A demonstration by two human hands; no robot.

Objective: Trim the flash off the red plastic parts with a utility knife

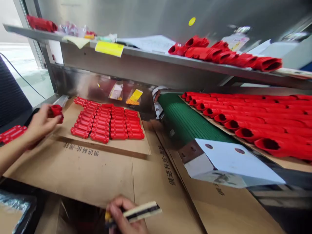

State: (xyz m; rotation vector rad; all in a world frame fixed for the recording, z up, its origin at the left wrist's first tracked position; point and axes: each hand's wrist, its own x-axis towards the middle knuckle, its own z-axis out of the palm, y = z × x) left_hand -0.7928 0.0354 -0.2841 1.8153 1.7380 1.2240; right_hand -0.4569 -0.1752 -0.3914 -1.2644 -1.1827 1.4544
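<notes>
My left hand (40, 125) is closed around a short red tubular part (58, 112) at the left, beside the corner of a cardboard sheet (129, 150). Several rows of red plastic tubes (101, 122) lie on that sheet. At the bottom centre, my right hand (128, 217) grips a narrow tool (143, 210), pale with a dark stripe along its length and yellow and black at the other end. Its exact kind is unclear. Below both hands spreads a brown cardboard covering (97, 175) with printed characters.
On the right is a conveyor with a green belt (180, 117) and a white metal end block (234, 162). Many red tubes (263, 120) lie beyond it. A metal shelf (146, 53) overhead carries more red tubes (226, 55). Further red parts (12, 134) sit at far left.
</notes>
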